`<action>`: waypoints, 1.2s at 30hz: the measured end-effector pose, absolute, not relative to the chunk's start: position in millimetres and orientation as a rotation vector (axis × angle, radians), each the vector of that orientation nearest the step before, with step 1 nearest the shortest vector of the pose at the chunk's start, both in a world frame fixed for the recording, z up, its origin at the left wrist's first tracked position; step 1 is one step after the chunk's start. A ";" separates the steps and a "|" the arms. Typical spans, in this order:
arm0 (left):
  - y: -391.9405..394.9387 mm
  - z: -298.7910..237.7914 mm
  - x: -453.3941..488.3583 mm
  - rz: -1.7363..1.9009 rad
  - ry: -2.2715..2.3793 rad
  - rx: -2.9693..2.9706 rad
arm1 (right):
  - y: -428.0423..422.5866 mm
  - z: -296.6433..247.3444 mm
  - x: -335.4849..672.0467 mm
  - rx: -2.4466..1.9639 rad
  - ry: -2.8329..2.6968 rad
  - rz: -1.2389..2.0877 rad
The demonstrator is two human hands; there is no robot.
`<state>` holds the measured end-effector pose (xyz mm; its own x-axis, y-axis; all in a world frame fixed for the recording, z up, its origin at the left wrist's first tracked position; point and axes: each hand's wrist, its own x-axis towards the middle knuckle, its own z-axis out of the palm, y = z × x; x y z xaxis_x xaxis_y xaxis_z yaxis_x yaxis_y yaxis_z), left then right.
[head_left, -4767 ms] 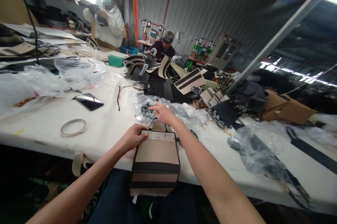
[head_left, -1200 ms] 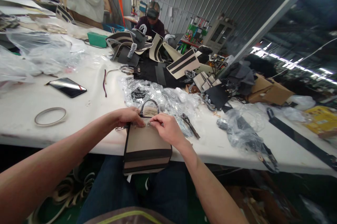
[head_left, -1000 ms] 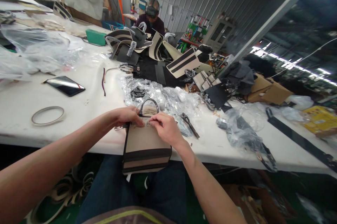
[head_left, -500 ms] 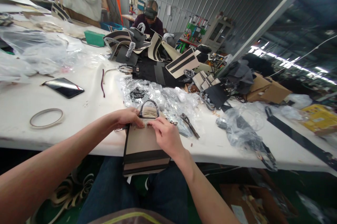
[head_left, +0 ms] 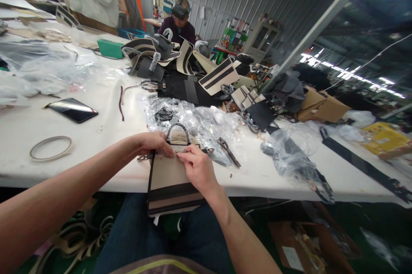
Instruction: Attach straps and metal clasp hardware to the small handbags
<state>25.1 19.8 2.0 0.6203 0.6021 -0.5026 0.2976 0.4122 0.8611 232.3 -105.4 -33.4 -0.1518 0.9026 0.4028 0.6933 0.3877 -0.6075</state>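
A beige handbag (head_left: 170, 173) with black bands and a dark looped handle (head_left: 179, 126) leans over the table's front edge toward my lap. My left hand (head_left: 158, 143) grips its upper left side, thumb lying on the front panel just below the top edge. Beside that thumb, the fingers of my right hand (head_left: 197, 163) are pinched together against the panel. Whatever lies between those fingertips is too small to make out. A dark strap end with a metal fitting (head_left: 143, 158) sticks out left of the bag, and another strap end (head_left: 207, 150) shows on the right.
Crumpled clear plastic (head_left: 202, 121) lies behind the bag, with a dark tool (head_left: 229, 152) to its right. Leftward are a phone (head_left: 73, 109) and a tape roll (head_left: 50, 149). Bag panels (head_left: 219, 76) are piled farther back. A person (head_left: 177, 25) sits beyond them.
The view has shifted slightly, moving the scene left. My right fingers have moved a little on the bag's upper panel, and the strap ends on both sides show more clearly.
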 end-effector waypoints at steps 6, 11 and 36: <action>19.6 5.3 32.1 0.262 0.970 1.262 | -106.7 -35.8 231.6 -1.368 -1.869 0.378; 21.0 2.2 34.5 0.292 1.054 1.375 | -105.7 -41.9 233.8 -1.342 -1.851 0.391; 19.6 -6.1 33.2 0.264 1.085 1.334 | -84.3 0.2 343.6 -1.781 -1.500 0.072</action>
<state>33.2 19.6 -6.1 0.5188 0.7083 -0.4787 0.4085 0.2865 0.8666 343.6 -84.3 0.2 0.2987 0.8534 0.4272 0.8086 0.0114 -0.5883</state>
